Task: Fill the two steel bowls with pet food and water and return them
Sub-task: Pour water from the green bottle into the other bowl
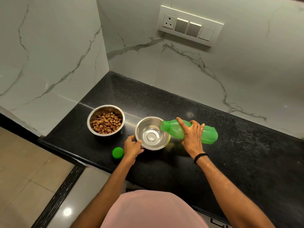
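Observation:
Two steel bowls stand on the black counter (230, 162). The left bowl (92, 124) holds brown pet food pieces (107, 123). The right bowl (151, 134) looks empty and shiny inside. My left hand (132, 148) grips that bowl's near-left rim. My right hand (191, 135) holds a green plastic bottle (209, 134) tipped on its side, its open mouth over the bowl's right rim. No water stream is visible. The bottle's green cap (117, 152) lies on the counter left of my left hand.
Marble-look walls close the counter at the back and left. A switch panel with a socket (190, 25) sits on the back wall. The counter's left edge drops to a tiled floor (24, 170).

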